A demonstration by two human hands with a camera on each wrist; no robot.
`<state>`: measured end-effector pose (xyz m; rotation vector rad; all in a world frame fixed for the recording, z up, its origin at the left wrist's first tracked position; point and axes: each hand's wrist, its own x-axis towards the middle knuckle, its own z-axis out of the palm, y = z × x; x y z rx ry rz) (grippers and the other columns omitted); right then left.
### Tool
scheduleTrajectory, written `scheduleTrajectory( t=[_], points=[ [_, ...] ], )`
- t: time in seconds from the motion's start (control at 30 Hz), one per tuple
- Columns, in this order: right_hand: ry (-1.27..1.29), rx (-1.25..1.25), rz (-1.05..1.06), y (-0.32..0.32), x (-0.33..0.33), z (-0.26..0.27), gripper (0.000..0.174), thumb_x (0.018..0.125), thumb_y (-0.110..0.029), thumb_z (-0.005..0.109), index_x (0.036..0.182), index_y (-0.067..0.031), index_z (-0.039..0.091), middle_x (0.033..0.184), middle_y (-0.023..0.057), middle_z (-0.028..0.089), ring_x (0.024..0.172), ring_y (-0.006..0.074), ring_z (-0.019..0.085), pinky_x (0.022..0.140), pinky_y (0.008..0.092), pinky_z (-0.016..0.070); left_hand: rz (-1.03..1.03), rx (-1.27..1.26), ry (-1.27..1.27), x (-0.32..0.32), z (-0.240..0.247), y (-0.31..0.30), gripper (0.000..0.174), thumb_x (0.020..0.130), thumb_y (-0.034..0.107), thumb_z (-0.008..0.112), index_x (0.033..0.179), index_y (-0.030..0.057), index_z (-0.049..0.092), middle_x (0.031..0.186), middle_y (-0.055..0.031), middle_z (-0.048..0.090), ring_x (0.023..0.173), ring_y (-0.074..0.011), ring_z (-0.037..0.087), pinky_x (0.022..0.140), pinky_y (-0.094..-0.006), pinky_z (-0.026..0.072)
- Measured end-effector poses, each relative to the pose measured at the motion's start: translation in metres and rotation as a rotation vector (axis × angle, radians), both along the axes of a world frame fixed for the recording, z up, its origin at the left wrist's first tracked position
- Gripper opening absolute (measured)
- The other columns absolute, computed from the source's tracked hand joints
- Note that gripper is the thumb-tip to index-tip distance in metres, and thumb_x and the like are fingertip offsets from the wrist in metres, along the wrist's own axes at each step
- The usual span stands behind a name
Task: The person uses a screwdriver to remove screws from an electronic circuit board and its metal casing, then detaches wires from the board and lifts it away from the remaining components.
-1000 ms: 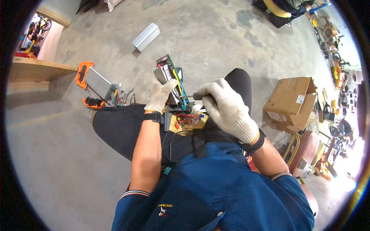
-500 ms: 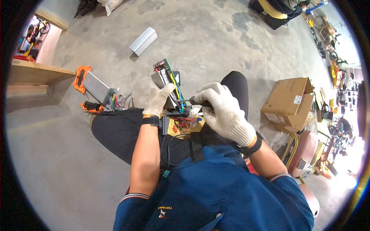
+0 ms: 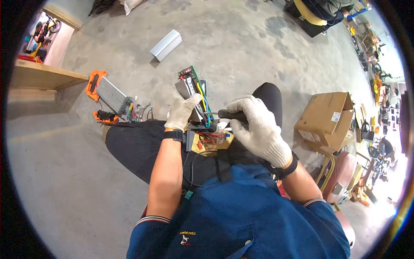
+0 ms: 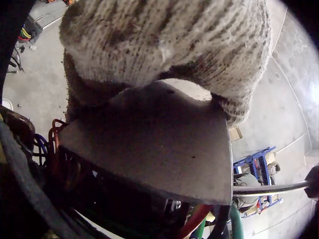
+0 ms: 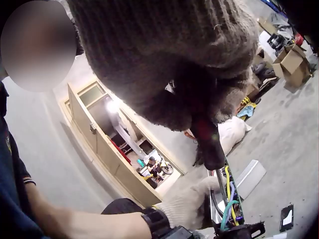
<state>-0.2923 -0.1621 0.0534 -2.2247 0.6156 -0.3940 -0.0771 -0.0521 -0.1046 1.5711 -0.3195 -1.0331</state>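
My gloved left hand [image 3: 180, 113] grips a circuit board assembly [image 3: 190, 71] over my lap, with its fingers on a flat grey metal plate [image 4: 149, 144]. Yellow and blue wires [image 3: 201, 96] run along the board. In my gloved right hand [image 3: 258, 125] is a screwdriver, its dark handle [image 5: 209, 147] between thumb and fingers. The metal shaft [image 4: 271, 189] reaches to the side of the assembly beside the plate's edge in the left wrist view. Its tip is hidden there. Below the hands, red wires [image 3: 211, 137] lie bunched on a yellow surface [image 3: 198, 146].
A finned metal case [image 3: 113, 96] with orange ends and loose cables lies on the floor at left. An aluminium housing [image 3: 166, 45] lies ahead. To the right stands an open cardboard box [image 3: 323, 116]. A wooden shelf [image 3: 47, 71] juts in at far left.
The right hand's fingers have shifted on the screwdriver handle, and more of the handle shows. The left hand keeps its grip on the assembly. The head view has moved slightly.
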Motion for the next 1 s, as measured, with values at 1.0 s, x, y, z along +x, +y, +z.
scheduleTrajectory(
  t=[1.0],
  points=[
    [0.12,0.036,-0.043,0.002,0.001,-0.003,0.018,0.096,-0.012,0.074,0.114,-0.0086,0.071,0.108,0.018,0.069,0.101,0.0392,0.07,0.089,0.0479,0.0572,0.009,-0.004,0.007,-0.002,0.002,0.002,0.048,0.094,0.03,0.08,0.13,0.0028,0.064,0.102,-0.0076,0.072,0.08,-0.0174,0.074,0.07,-0.0331,0.0632]
  ],
)
